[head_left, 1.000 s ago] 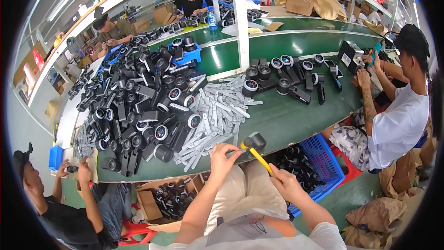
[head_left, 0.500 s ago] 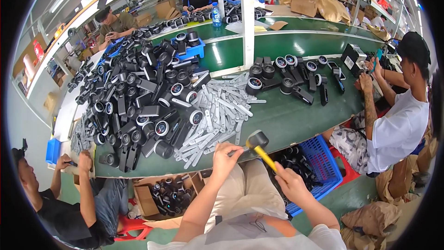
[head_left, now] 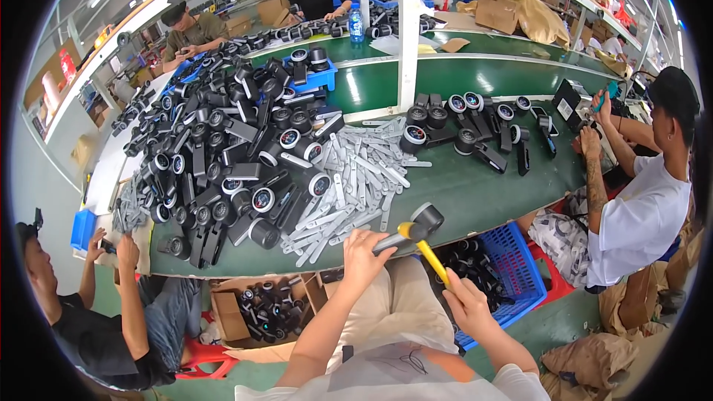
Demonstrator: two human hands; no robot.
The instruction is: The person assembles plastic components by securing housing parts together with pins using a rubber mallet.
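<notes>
Left hand (head_left: 362, 252) is reaching up over the green bench (head_left: 475, 193) edge, fingers curled on a small grey strip (head_left: 386, 241). Right hand (head_left: 464, 303) sits lower, fist wrapped round the yellow handle of a mallet (head_left: 422, 224), head tipped over the strip.

Lifted higher off the green table (head_left: 475, 200): the mallet (head_left: 420, 226), its black head now up above the table edge instead of low and close to it. Moved up and a bit away from the table edge: the right hand (head_left: 468, 304) on the yellow handle. Raised a little, near the table edge: the left hand (head_left: 364, 252), holding a grey metal piece (head_left: 386, 241) under the mallet head.
</notes>
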